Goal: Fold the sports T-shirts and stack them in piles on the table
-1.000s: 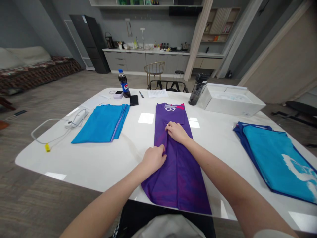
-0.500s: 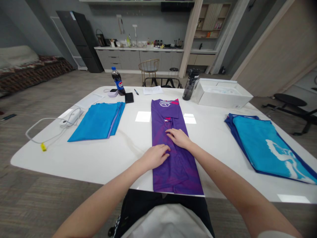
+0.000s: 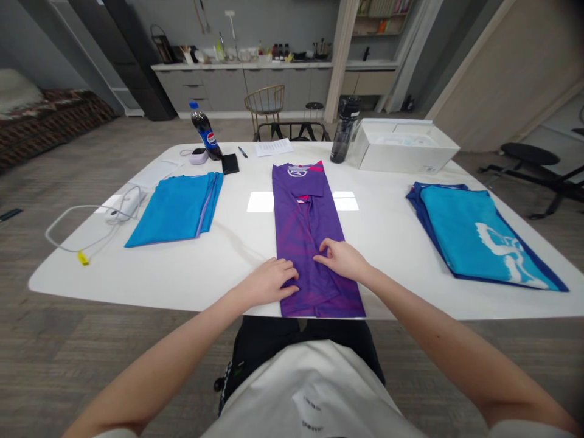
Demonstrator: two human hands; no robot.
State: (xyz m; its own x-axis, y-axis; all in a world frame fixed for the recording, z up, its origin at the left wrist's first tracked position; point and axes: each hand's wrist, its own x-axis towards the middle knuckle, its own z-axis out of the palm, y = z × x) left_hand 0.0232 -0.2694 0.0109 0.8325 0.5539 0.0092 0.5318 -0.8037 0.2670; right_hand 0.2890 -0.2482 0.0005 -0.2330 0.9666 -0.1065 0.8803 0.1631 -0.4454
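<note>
A purple T-shirt (image 3: 298,234), folded into a long strip, lies on the white table with its collar at the far end and its hem by the near edge. A white logo and pink patches show near the collar. My left hand (image 3: 272,281) rests on the strip's lower left side, fingers bent but apart from the thumb. Over the lower right part is my right hand (image 3: 341,258), its fingertips touching the cloth near the folded-over layer, with a gap between finger and thumb. Neither hand visibly grips the fabric.
Folded blue cloth (image 3: 176,210) lies left, beside a white power strip (image 3: 124,204) and its cable. Folded blue garments (image 3: 474,234) lie right. Along the back stand a cola bottle (image 3: 206,132), a phone (image 3: 230,163), paper (image 3: 274,148), a dark bottle (image 3: 344,131) and a white box (image 3: 406,149).
Both hands have moved down the shirt toward the hem, the right hand also a little rightward. The view has tilted downward. The shirt stays folded in the same strip.
</note>
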